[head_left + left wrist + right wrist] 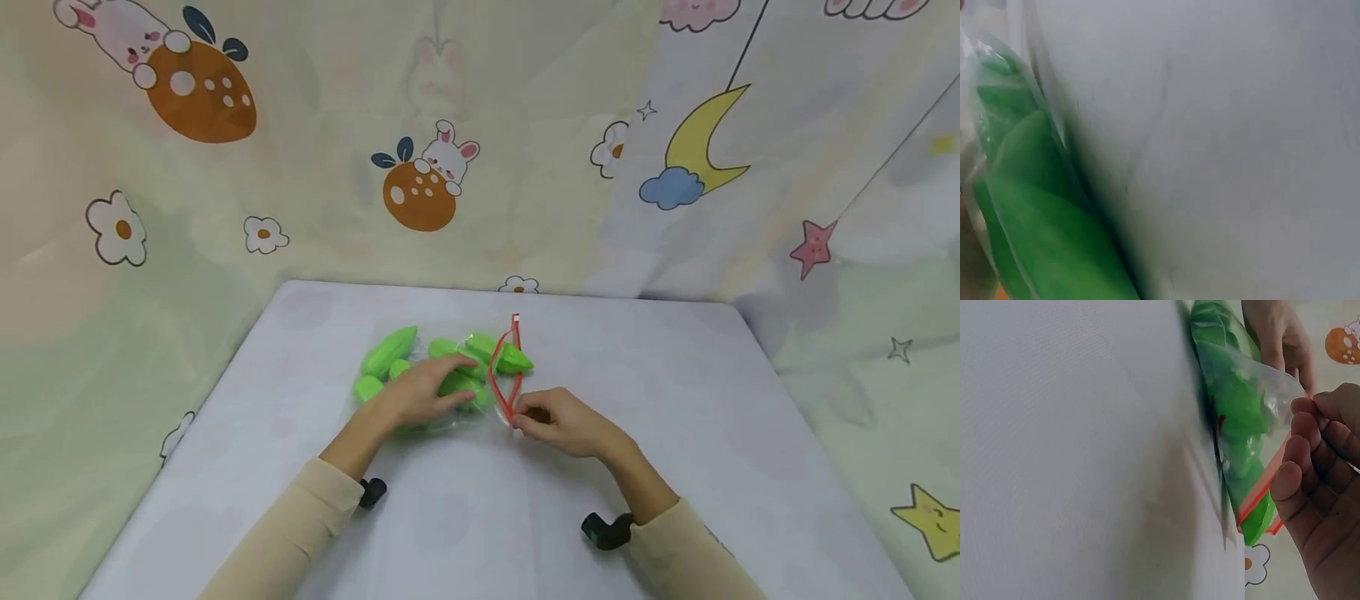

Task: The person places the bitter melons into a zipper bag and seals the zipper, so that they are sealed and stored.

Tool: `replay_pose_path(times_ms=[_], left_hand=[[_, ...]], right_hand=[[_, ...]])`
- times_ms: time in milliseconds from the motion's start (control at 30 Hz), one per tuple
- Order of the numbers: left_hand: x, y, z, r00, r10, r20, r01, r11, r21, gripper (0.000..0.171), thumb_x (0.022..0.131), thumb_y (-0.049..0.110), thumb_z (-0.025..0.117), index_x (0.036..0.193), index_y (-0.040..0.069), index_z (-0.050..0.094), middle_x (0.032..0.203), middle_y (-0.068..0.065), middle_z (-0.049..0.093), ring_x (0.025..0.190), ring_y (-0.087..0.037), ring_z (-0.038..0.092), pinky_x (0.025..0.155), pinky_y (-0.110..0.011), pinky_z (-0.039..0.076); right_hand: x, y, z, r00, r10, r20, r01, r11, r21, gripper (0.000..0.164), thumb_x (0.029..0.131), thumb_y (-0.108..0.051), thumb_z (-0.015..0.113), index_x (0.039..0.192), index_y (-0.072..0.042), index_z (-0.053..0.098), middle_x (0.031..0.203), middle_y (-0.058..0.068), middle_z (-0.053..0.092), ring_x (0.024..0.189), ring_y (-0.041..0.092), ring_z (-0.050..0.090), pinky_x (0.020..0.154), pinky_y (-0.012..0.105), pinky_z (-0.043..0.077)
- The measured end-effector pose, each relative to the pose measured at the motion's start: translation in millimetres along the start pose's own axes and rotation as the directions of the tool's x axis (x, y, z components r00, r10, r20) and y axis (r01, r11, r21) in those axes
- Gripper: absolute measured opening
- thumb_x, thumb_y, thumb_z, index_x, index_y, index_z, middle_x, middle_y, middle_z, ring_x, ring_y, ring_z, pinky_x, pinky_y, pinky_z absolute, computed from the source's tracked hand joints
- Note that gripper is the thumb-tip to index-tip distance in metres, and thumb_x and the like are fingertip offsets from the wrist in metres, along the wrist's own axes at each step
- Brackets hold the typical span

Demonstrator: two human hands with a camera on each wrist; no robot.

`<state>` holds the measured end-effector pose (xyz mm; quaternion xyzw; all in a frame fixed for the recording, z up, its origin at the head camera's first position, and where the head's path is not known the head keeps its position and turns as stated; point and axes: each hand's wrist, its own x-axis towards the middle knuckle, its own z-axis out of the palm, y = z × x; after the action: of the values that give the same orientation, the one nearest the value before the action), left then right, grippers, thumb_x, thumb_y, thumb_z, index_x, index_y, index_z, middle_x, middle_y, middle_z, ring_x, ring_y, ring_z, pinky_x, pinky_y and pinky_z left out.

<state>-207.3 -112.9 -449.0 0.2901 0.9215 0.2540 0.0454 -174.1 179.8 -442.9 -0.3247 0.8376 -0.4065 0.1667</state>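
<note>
A clear plastic zip bag (pixel 1280 392) with a red zipper strip (pixel 495 375) lies on the white table. Several bright green, long pieces with pointed ends (pixel 390 352) fill it. One green piece (pixel 514 359) pokes out past the red strip at the bag's right end. My left hand (pixel 422 390) rests over the bag, thumb and fingers spread apart on top of it. At the near corner of the mouth, my right hand (pixel 567 422) pinches the bag's edge between thumb and index finger. The left wrist view catches mostly the bagged green pieces (pixel 1047 231).
The white table (pixel 637 358) stretches around the bag and ends at a far edge. Behind it hangs a cloth (pixel 330 167) printed with rabbits, flowers and a moon. Black wrist cameras (pixel 607 531) sit at both cuffs.
</note>
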Motion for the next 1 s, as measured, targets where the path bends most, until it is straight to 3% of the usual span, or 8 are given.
replay_pose_path(times_ms=[100, 300, 433, 767, 900, 1000], left_hand=[[7.0, -0.8, -9.1, 1.000, 0.000, 0.016, 0.000, 1.000, -0.016, 0.051, 0.101, 0.049, 0.061, 0.144, 0.023, 0.055, 0.143, 0.003, 0.060, 0.137, -0.022, 0.054, 0.113, -0.045, 0.043], [33.1, 2.4, -41.0, 0.997, 0.030, 0.069, -0.021, 0.992, -0.123, 0.041, 0.102, 0.029, 0.065, 0.137, 0.009, 0.059, 0.139, -0.008, 0.063, 0.127, -0.031, 0.062, 0.107, -0.048, 0.048], [58.5, 6.0, -52.2, 0.994, 0.019, 0.110, -0.009, 0.996, -0.091, 0.038, 0.104, 0.028, 0.062, 0.137, 0.010, 0.059, 0.141, -0.007, 0.061, 0.129, -0.033, 0.060, 0.108, -0.047, 0.047], [120.8, 8.4, -40.6, 0.974, -0.012, 0.227, 0.019, 0.999, -0.029, 0.038, 0.107, 0.026, 0.055, 0.141, 0.009, 0.055, 0.149, -0.009, 0.053, 0.143, -0.033, 0.046, 0.117, -0.047, 0.037], [141.5, 5.2, -33.3, 0.961, -0.079, 0.264, 0.101, 0.992, -0.074, 0.044, 0.108, 0.027, 0.052, 0.147, 0.009, 0.049, 0.155, -0.013, 0.047, 0.146, -0.032, 0.041, 0.119, -0.048, 0.034], [149.2, -0.1, -29.8, 0.937, -0.146, 0.317, 0.192, 0.974, -0.118, 0.048, 0.108, 0.029, 0.049, 0.151, 0.008, 0.043, 0.157, -0.017, 0.045, 0.146, -0.033, 0.041, 0.118, -0.049, 0.035]], right_hand=[[-2.2, 1.2, -4.3, 1.000, 0.004, -0.022, -0.004, 1.000, -0.018, 0.011, 0.100, -0.015, 0.064, 0.097, -0.009, 0.073, 0.088, 0.009, 0.071, 0.076, 0.010, 0.060, 0.069, 0.024, 0.050], [-3.7, 1.9, -3.3, 1.000, 0.010, -0.008, -0.010, 1.000, 0.028, 0.013, 0.101, -0.015, 0.063, 0.099, -0.008, 0.073, 0.091, 0.011, 0.071, 0.077, 0.011, 0.060, 0.070, 0.024, 0.051], [-5.6, 2.2, -1.0, 1.000, 0.025, -0.009, -0.025, 0.999, 0.046, 0.013, 0.101, -0.016, 0.063, 0.099, -0.008, 0.073, 0.090, 0.011, 0.071, 0.076, 0.011, 0.060, 0.069, 0.025, 0.051], [-13.2, 8.7, 8.0, 1.000, 0.021, 0.010, -0.022, 0.995, 0.102, 0.015, 0.102, -0.017, 0.063, 0.100, -0.006, 0.074, 0.088, 0.013, 0.071, 0.072, 0.006, 0.057, 0.065, 0.021, 0.048], [-16.6, 12.2, 5.4, 0.999, 0.042, 0.012, -0.043, 0.994, 0.099, 0.014, 0.102, -0.017, 0.064, 0.098, -0.008, 0.075, 0.085, 0.009, 0.070, 0.070, 0.004, 0.054, 0.064, 0.020, 0.046], [-16.5, 12.7, 1.2, 0.998, 0.052, 0.022, -0.054, 0.995, 0.080, 0.015, 0.102, -0.019, 0.064, 0.098, -0.011, 0.076, 0.081, 0.001, 0.068, 0.068, 0.003, 0.053, 0.064, 0.020, 0.046]])
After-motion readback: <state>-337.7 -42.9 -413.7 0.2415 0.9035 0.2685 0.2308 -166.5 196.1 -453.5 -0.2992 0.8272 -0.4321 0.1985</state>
